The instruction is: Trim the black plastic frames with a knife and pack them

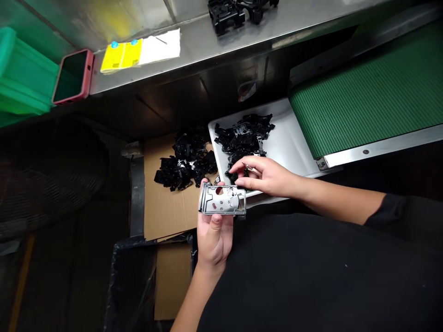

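Holding a flat, rectangular silver-grey metal plate (224, 201) in the bare left hand (215, 237), before the near edge of a white rectangular tray (289, 136).
Pinching it with the left grip — thumb on the near edge, fingers at the far edge — and holding the bare right hand (268, 177), fingers curled, just beside its upper right corner; cannot tell the right grip as spread or pressed together, with a thin metallic sliver (248, 167) among the fingers. In the tray, a loose pile of black plastic-looking parts (238, 138); to the left, on a brown cardboard sheet (169, 210), another pile (176, 173). To the right, a ribbed green conveyor belt (367, 99). Above, on a grey metal shelf (194, 48), a dark-screened phone in a pinkish-red case (72, 76).
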The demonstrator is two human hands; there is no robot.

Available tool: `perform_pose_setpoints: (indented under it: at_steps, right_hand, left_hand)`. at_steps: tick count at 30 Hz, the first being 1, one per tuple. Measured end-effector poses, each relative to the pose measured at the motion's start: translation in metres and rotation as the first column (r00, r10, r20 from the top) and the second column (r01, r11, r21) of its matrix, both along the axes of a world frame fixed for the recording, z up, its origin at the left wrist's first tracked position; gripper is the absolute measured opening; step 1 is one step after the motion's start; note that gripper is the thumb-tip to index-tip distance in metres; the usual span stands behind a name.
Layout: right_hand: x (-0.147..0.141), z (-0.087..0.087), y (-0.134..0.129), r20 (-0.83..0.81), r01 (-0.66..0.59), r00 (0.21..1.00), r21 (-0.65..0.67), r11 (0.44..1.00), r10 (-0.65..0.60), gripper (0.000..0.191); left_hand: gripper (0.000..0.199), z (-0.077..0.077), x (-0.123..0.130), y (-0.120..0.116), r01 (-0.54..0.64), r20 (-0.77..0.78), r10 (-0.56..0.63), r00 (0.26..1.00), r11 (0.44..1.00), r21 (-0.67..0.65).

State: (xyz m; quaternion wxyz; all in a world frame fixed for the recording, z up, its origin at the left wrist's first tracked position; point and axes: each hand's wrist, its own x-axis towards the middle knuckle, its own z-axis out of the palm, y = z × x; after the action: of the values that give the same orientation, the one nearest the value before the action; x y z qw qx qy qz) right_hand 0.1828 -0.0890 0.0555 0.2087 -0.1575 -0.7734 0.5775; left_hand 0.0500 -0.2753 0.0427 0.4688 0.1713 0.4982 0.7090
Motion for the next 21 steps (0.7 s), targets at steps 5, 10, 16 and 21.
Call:
perform_pose_setpoints:
  at_steps: [5, 10, 16, 21]
  right_hand:
    - [0.014, 0.022, -0.009, -0.146, 0.059, 0.989, 0.329, 0.943, -0.011, 0.033]
    - [0.013, 0.031, -0.029, -0.185, 0.058, 0.982, 0.493, 0.868, 0.039, 0.017]
    - [0.012, 0.033, -0.029, -0.207, 0.102, 0.978, 0.607, 0.788, 0.032, 0.020]
    - [0.014, 0.037, -0.031, -0.211, 0.110, 0.977, 0.643, 0.758, 0.037, 0.018]
  left_hand:
    - [0.084, 0.008, 0.003, 0.000, -0.097, -0.106, 0.098, 0.990, 0.995, 0.018]
    - [0.085, 0.015, 0.005, -0.002, -0.093, -0.146, 0.099, 0.984, 0.995, 0.045]
    - [0.085, 0.021, 0.003, -0.007, -0.088, -0.276, 0.101, 0.956, 0.994, 0.059]
    - [0.087, 0.023, 0.001, -0.011, -0.086, -0.357, 0.102, 0.928, 0.994, 0.061]
